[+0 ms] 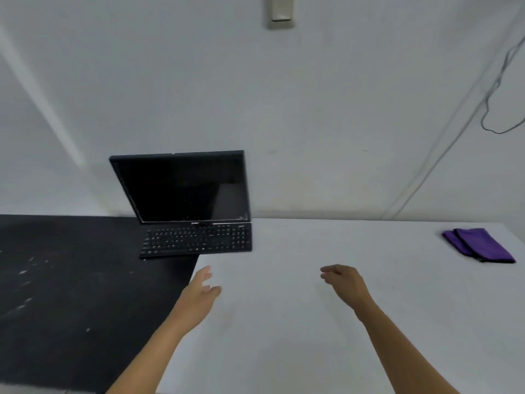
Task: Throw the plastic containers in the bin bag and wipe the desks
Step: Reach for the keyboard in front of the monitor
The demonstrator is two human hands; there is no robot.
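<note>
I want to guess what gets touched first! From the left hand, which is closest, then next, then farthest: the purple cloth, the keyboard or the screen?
1. Keyboard, just ahead of the left hand.
2. Screen, standing right behind the keyboard.
3. Purple cloth, far off on the right side.

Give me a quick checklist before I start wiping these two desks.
1. Hands free: ok, left hand and right hand hold nothing.
2. Cloth located: ok, purple cloth lies folded on the white desk, far right.
3. Cloth in hand: not ok, it lies apart from the right hand.
4. Wiping path free: not ok, keyboard straddles the desks' seam, monitor behind it.
5. Black desk clean: not ok, pale specks show.
6. Containers binned: cannot tell, none in view.
</note>
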